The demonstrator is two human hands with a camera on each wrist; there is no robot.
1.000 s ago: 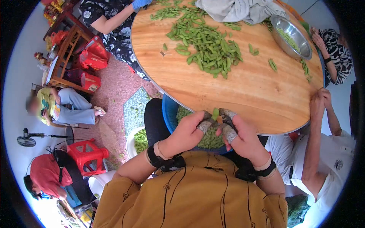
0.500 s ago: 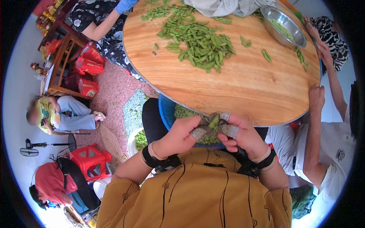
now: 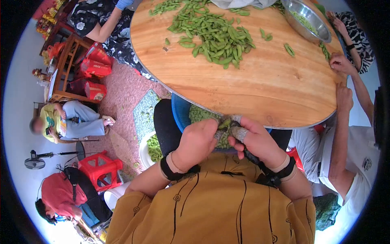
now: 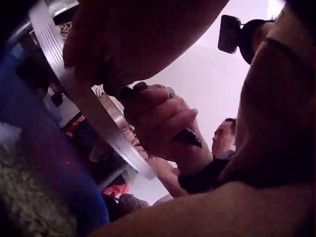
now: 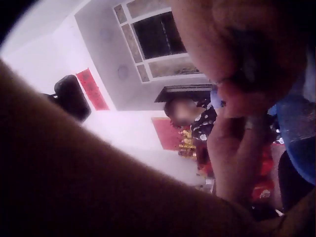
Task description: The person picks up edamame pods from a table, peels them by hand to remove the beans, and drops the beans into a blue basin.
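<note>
In the head view a green pod [image 3: 226,123] is pinched between both hands at the near table edge. My left hand [image 3: 198,140] grips its left side, and my right hand [image 3: 262,142] holds its right side; grey wraps cover the thumbs and some fingertips. Below the hands, a blue basin [image 3: 178,112] holds shelled beans [image 3: 199,114]. The left wrist view shows the right hand [image 4: 163,118] with curled fingers, while the right wrist view shows the left hand [image 5: 232,153] dimly.
On the wooden table [image 3: 284,89] lie a pile of pods [image 3: 215,40], a steel bowl [image 3: 308,32] and a grey cloth [image 3: 243,3]. People sit around it. A white bucket [image 3: 143,151] of green pieces, a red stool [image 3: 99,168] and a fan [image 3: 35,162] stand at left.
The green pod has tilted and sits lower between the fingertips. At the table's right edge, a neighbour's hand has moved toward the pods there. The head view has shifted slightly.
</note>
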